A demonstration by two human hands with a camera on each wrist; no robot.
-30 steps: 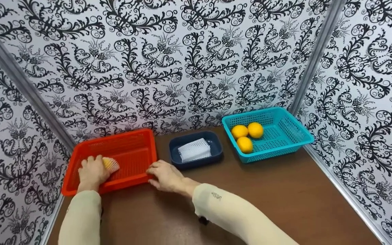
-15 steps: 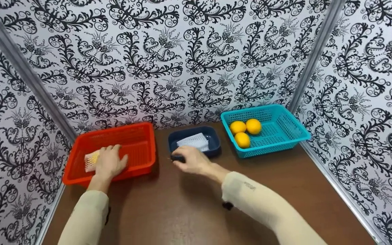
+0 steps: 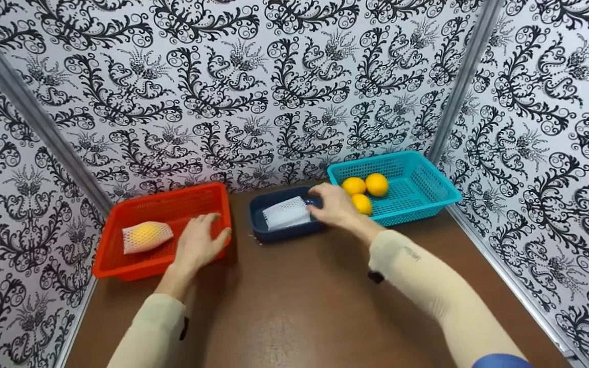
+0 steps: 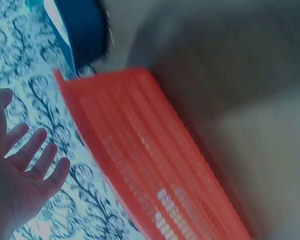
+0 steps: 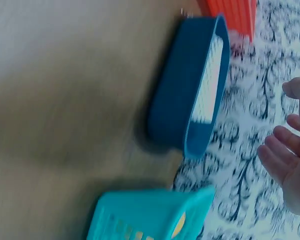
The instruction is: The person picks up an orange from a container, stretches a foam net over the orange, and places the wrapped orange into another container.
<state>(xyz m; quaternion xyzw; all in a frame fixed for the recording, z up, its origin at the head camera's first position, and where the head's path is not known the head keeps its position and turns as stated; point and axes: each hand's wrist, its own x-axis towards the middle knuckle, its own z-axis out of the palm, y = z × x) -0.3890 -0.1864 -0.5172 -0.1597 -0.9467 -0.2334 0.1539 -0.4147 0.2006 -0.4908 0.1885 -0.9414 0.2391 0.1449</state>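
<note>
In the head view my left hand [image 3: 197,243] hovers over the right part of the red basket [image 3: 172,202], fingers apart and nothing in them. To its left in that basket lies a yellow-orange fruit in a white foam net [image 3: 146,236]. My right hand [image 3: 338,204] is held over the right end of the navy tray [image 3: 289,234], beside the teal basket. White foam netting [image 3: 287,212] lies in the tray. Both wrist views show the left hand [image 4: 27,170] and the right hand [image 5: 292,150] with relaxed fingers, holding nothing.
The teal basket [image 3: 407,191] at the right holds three yellow-orange fruits [image 3: 377,184], partly behind my right hand. A patterned wall [image 3: 274,102] rises close behind the containers. Small thread-like bits [image 3: 255,238] lie on the brown table [image 3: 284,306].
My left hand has let go of the netted fruit, which stays in the red basket, and moved right. My right hand has travelled right from the red basket's corner to the tray's right end.
</note>
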